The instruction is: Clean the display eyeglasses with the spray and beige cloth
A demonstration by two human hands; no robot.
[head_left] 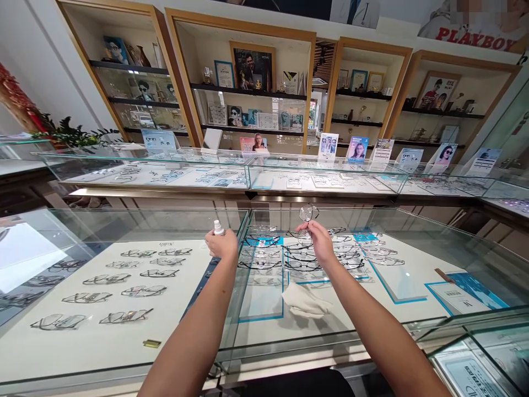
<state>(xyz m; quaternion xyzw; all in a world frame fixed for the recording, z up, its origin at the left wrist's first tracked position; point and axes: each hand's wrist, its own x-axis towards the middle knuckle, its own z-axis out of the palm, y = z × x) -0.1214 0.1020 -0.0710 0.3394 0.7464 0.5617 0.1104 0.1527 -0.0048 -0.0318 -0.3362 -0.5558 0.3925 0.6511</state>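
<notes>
My left hand [222, 243] is closed around a small white spray bottle [218, 226], its nozzle showing above the fingers. To the right, my right hand [320, 237] pinches a pair of eyeglasses [308, 213], held up over the glass case with one round lens raised above the fingers. Below the hands a crumpled cream cloth [306, 300] lies on the glass top. Rows of dark-framed glasses [260, 264] sit inside the case beneath and beside my hands.
More eyeglasses [133, 292] lie in rows in the left display case. A further glass counter [248, 173] carries upright advertising cards [328, 146]. Wood-framed shelves [243, 22] line the back wall. A small gold-coloured piece [151, 343] lies near the front edge.
</notes>
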